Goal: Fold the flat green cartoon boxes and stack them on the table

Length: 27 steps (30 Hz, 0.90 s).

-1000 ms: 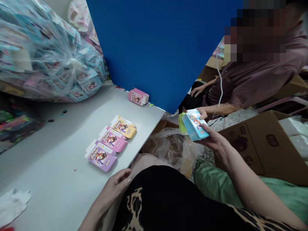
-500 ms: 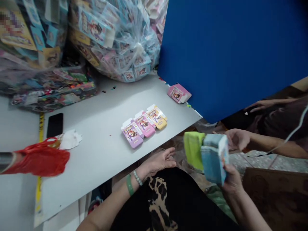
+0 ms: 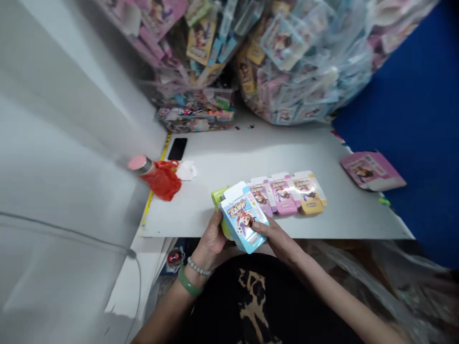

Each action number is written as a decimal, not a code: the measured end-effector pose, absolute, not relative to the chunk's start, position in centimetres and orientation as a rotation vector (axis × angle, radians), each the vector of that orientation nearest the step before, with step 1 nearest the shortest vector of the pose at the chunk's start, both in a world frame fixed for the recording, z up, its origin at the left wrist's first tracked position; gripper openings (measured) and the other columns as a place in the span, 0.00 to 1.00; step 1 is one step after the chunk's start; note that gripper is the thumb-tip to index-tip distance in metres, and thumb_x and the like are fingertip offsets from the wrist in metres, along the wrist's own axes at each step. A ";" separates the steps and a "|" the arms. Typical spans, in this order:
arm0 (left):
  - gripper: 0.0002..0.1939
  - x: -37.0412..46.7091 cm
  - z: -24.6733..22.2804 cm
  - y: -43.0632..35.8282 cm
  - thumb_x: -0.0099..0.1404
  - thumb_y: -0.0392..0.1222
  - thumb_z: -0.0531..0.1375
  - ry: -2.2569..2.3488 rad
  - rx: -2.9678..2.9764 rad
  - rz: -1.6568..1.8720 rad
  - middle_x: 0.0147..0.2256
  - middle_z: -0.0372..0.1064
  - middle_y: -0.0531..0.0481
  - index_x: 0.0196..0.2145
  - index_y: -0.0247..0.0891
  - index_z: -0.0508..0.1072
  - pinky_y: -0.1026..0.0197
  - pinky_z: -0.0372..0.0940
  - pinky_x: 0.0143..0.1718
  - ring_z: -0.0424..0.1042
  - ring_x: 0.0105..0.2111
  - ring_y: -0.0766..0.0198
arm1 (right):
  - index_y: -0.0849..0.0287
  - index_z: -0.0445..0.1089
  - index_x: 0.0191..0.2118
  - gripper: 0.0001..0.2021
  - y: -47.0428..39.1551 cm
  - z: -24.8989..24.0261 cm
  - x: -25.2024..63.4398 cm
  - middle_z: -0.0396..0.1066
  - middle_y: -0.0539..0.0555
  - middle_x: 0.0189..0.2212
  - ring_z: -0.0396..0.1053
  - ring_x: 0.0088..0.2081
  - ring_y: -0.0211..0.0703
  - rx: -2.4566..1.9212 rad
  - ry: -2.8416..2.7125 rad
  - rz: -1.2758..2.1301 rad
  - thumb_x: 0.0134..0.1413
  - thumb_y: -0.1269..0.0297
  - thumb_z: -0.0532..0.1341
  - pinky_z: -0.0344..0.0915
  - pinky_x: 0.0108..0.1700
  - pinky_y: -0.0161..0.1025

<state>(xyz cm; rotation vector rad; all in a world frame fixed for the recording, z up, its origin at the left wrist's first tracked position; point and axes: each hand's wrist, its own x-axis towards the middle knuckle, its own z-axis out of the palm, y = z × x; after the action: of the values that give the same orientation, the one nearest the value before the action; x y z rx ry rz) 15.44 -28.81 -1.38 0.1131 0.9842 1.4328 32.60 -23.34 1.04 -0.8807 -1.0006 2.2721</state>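
Just over the table's front edge I hold a small blue carton (image 3: 243,220) with a cartoon figure on its face, tilted towards me. My right hand (image 3: 281,239) is closed on it from the right, thumb across the front. A lime-green carton (image 3: 217,197) shows behind it, mostly hidden. My left hand (image 3: 214,235) is closed around the left side of the green carton; its fingertips are out of sight. On the table behind lie a purple carton (image 3: 260,197), a pink carton (image 3: 283,193) and a yellow carton (image 3: 309,195) side by side, flaps up.
Big clear bags of cartons (image 3: 301,62) stand at the back, beside a clear tub of small colourful items (image 3: 195,112). At left are a black phone (image 3: 178,149), white tissue (image 3: 187,170) and a red bag around a bottle (image 3: 163,180). A pink box (image 3: 373,171) lies by the blue panel (image 3: 405,114).
My right hand has brought the blue and green cartons from the right to the table's front edge. My left hand, empty before, now grips the green one. The view has swung left.
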 end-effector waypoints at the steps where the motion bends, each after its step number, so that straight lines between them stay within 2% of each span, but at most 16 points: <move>1: 0.32 15.0 -1.7 -29.2 0.49 0.61 0.70 0.994 0.080 1.457 0.45 0.77 0.42 0.45 0.37 0.74 0.46 0.66 0.55 0.69 0.55 0.42 | 0.55 0.70 0.55 0.29 -23.6 0.8 31.8 0.76 0.57 0.48 0.73 0.49 0.55 -0.890 -1.005 2.279 0.47 0.54 0.71 0.70 0.50 0.48; 5: 0.31 13.6 -3.0 -30.7 0.50 0.58 0.72 1.068 0.118 1.561 0.44 0.78 0.43 0.46 0.38 0.74 0.48 0.67 0.52 0.73 0.50 0.46 | 0.56 0.71 0.53 0.27 -24.2 -0.3 29.8 0.75 0.57 0.49 0.74 0.47 0.54 -0.918 -0.975 2.330 0.47 0.55 0.71 0.70 0.49 0.47; 11: 0.34 11.7 -3.4 -31.0 0.44 0.53 0.76 1.242 0.203 1.492 0.42 0.78 0.44 0.46 0.37 0.73 0.56 0.71 0.42 0.77 0.40 0.52 | 0.61 0.74 0.44 0.24 -24.0 -1.7 28.6 0.78 0.58 0.38 0.75 0.38 0.50 -1.050 -0.826 2.380 0.41 0.54 0.73 0.71 0.42 0.44; 14: 0.35 11.1 -3.2 -30.2 0.44 0.49 0.76 1.336 0.160 1.476 0.41 0.79 0.46 0.48 0.37 0.72 0.60 0.72 0.37 0.77 0.37 0.55 | 0.60 0.74 0.41 0.23 -23.2 -1.9 28.8 0.78 0.54 0.35 0.75 0.35 0.47 -1.103 -0.817 2.248 0.36 0.57 0.74 0.71 0.39 0.41; 16: 0.35 10.9 -3.1 -29.7 0.44 0.45 0.75 1.351 0.139 1.468 0.41 0.79 0.47 0.50 0.37 0.72 0.60 0.73 0.38 0.78 0.38 0.55 | 0.58 0.72 0.42 0.23 -22.5 -1.5 30.0 0.78 0.52 0.35 0.75 0.35 0.46 -1.096 -0.838 2.160 0.35 0.61 0.74 0.72 0.39 0.41; 19: 0.31 10.6 -3.0 -29.2 0.46 0.40 0.72 1.379 0.077 1.442 0.40 0.80 0.48 0.49 0.37 0.73 0.59 0.74 0.38 0.78 0.38 0.55 | 0.57 0.71 0.46 0.28 -20.8 0.1 33.6 0.78 0.54 0.38 0.76 0.36 0.48 -1.054 -0.817 2.077 0.34 0.64 0.74 0.74 0.40 0.44; 21: 0.26 10.4 -3.0 -29.0 0.48 0.38 0.69 1.419 0.019 1.439 0.39 0.80 0.48 0.47 0.37 0.74 0.58 0.74 0.39 0.78 0.38 0.55 | 0.58 0.71 0.47 0.29 -18.9 1.2 37.0 0.78 0.55 0.38 0.76 0.34 0.49 -1.087 -0.766 1.893 0.32 0.64 0.74 0.75 0.37 0.44; 23: 0.23 10.5 -2.9 -28.6 0.49 0.36 0.67 1.445 -0.026 1.444 0.39 0.80 0.47 0.45 0.37 0.74 0.56 0.75 0.40 0.78 0.38 0.54 | 0.58 0.71 0.44 0.26 -16.2 1.7 40.8 0.78 0.54 0.37 0.75 0.31 0.46 -1.154 -0.700 1.595 0.33 0.65 0.72 0.75 0.33 0.42; 27: 0.21 11.5 -2.1 -27.9 0.47 0.36 0.67 1.408 -0.022 1.490 0.37 0.80 0.47 0.42 0.36 0.75 0.51 0.74 0.44 0.78 0.38 0.51 | 0.61 0.73 0.38 0.13 -10.6 -0.6 47.4 0.77 0.52 0.38 0.75 0.36 0.39 -1.219 -0.495 1.108 0.41 0.71 0.64 0.74 0.38 0.35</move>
<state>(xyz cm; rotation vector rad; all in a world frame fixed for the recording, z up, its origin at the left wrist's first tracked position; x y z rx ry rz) 11.54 -27.88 -2.05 -0.0221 1.4076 1.4900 47.36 -10.64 -0.58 -1.2190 -0.4950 1.1083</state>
